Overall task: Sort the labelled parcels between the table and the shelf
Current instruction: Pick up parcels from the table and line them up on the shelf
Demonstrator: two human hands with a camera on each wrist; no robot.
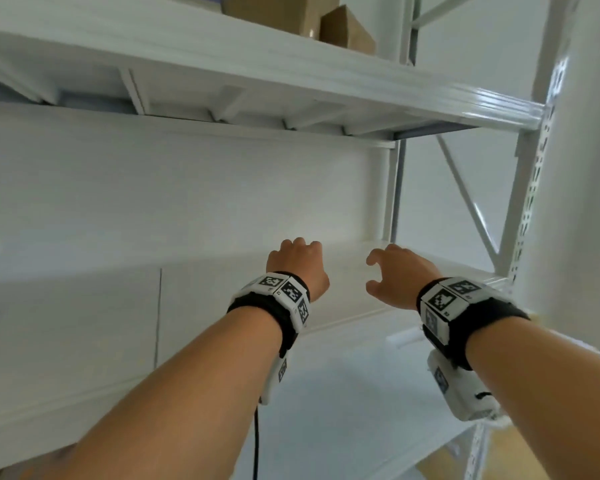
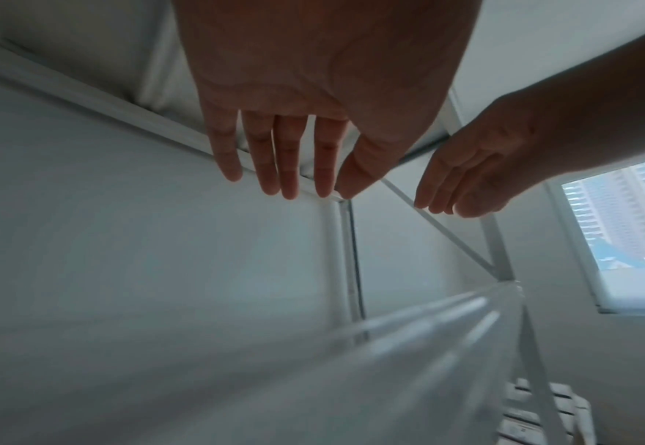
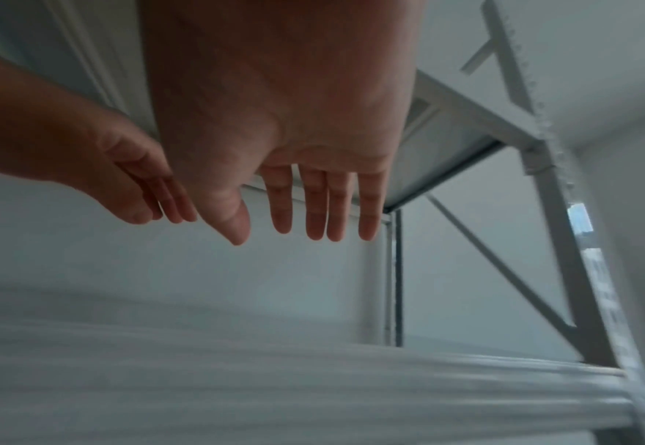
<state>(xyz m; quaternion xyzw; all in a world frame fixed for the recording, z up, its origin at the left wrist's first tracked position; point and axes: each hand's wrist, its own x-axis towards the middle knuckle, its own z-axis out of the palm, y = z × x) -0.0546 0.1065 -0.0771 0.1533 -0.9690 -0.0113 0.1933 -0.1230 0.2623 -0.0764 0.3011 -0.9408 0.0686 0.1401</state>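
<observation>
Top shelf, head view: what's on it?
Two brown cardboard boxes sit on the top shelf, touching, near its right end. Labels aren't visible; the frame crops the boxes. Both hands are empty, lower down.

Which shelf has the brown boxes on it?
The upper shelf, above both hands. Two brown boxes stand on it near its right end. The shelf below, by the hands, shows no boxes.

Both arms reach forward, left hand (image 1: 297, 268) and right hand (image 1: 397, 277) empty, fingers loosely extended.

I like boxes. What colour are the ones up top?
Brown boxes, clearest in the head view.
</observation>
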